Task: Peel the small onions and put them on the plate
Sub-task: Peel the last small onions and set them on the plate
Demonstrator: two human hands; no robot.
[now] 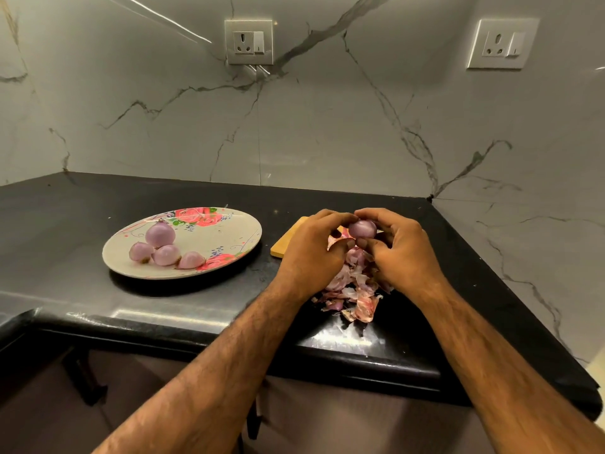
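Left hand (314,250), right hand (402,247) curled around onion (362,228)

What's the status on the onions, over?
Left grip and right grip both pinch one onion. Four onions on plate. Peels heaped below the grips, none toward plate.

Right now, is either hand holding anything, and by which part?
Both hands hold one small onion above the pile of peels: the left hand grips its left side, the right hand its right side and underside.

Four onions (160,234) on the plate (226,229) at left; peel heap (355,296) to its right; board (284,248) behind the heap
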